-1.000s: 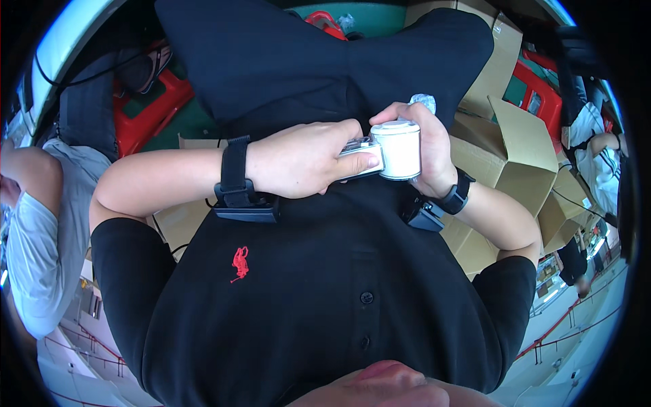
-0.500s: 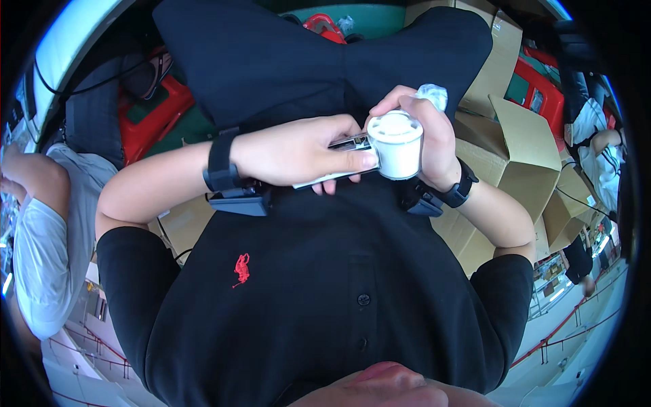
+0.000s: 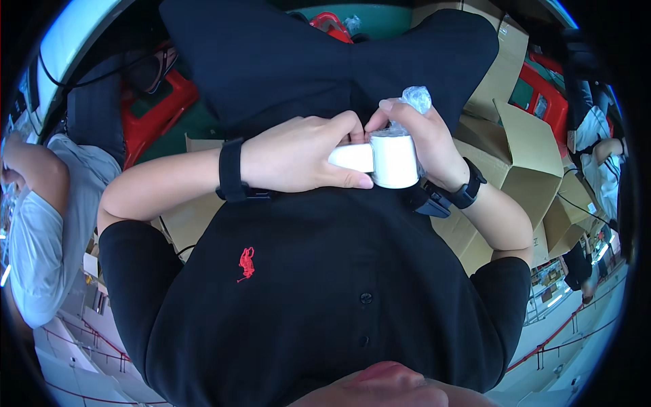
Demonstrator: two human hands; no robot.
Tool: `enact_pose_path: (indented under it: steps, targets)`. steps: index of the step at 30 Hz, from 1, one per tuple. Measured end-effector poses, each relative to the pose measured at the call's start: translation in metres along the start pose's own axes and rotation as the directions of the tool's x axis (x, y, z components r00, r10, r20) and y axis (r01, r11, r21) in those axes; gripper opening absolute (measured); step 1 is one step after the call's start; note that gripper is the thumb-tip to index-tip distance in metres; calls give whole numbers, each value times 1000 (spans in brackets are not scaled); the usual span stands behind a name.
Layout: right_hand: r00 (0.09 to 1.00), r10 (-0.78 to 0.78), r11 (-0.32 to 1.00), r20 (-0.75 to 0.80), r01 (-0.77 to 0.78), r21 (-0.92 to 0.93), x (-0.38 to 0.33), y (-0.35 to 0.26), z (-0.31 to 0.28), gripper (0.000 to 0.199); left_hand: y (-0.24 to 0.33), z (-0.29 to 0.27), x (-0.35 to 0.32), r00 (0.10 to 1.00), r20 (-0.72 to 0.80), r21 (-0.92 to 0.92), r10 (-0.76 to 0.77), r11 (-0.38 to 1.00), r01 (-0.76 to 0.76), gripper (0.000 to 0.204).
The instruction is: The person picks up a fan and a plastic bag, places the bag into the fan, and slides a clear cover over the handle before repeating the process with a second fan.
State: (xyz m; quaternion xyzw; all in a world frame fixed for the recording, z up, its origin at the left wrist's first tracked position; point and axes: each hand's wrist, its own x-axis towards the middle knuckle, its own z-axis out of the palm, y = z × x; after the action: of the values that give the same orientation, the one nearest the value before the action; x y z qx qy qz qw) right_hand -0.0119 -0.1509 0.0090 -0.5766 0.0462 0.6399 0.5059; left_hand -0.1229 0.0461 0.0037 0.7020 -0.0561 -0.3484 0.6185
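A white cylinder (image 3: pixel 395 163) with a smooth side is held above my lap, in front of my chest. My right hand (image 3: pixel 437 142) is closed around its far right side. Crumpled clear plastic wrap (image 3: pixel 416 100) sticks up between that hand's thumb and fingers at the cylinder's far end. My left hand (image 3: pixel 302 156) pinches a flat white piece (image 3: pixel 352 158), whose right end meets the cylinder's side. Whether the two are joined I cannot tell. Part of the flat piece is hidden under the left fingers.
Open cardboard boxes (image 3: pixel 536 142) stand close by on the right. Red plastic stools (image 3: pixel 159 112) are on the left and farther right. A person in a light shirt (image 3: pixel 57 230) sits at the left, and another person's arm (image 3: pixel 605 150) shows at the far right.
The cylinder has turned, so its slotted end no longer faces up and its plain side shows. The flat piece now shows a white face instead of a dark printed one. Both hands stay close together.
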Motion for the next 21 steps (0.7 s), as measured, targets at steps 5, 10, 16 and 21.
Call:
enact_pose_path:
  steps: [5,10,16,21]
  targets:
    - [991,-136,990,12,136,-21,-4,4,5,33,0,-16,-3,873,439,-415,-212,814,406,56]
    - [979,-197,972,-52,202,121,-9,13,14,35,23,-16,-8,890,398,-327,-223,872,364,56]
    - [978,-179,958,-105,197,208,-17,20,22,34,35,-18,-5,837,439,-268,-326,842,468,42]
    - [954,-277,943,-111,293,158,-16,6,21,33,29,-14,-10,944,276,-128,-181,966,223,56]
